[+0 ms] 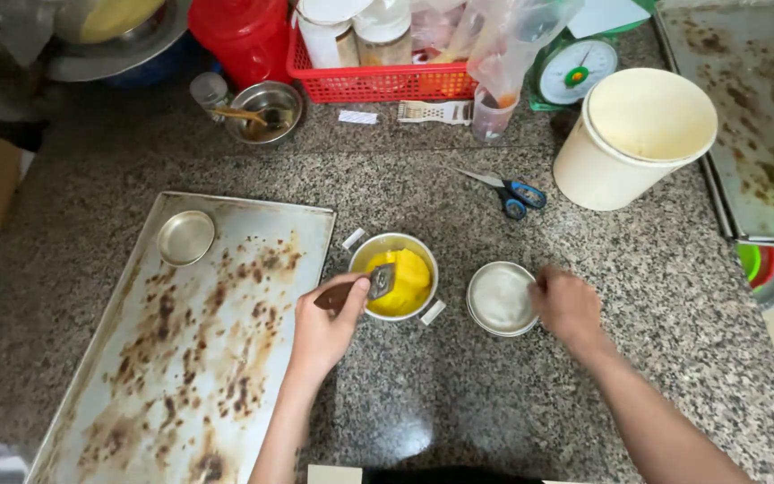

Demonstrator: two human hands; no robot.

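Note:
My left hand (322, 330) grips a small brush with a brown handle (360, 287), its head resting over a small metal pot (393, 275) filled with yellow paste. My right hand (568, 306) touches the right rim of a small round metal mould (501, 299) that stands on the granite counter just right of the pot. A large stained baking tray (192, 341) lies to the left, with one small round metal mould (185, 237) at its far left corner.
Blue-handled scissors (512, 193) lie behind the pot. A cream bucket (633, 139) stands at the right, a second stained tray (754, 108) beyond it. At the back are a red basket (378, 81), a kitchen scale (575, 70), a steel bowl (266, 112).

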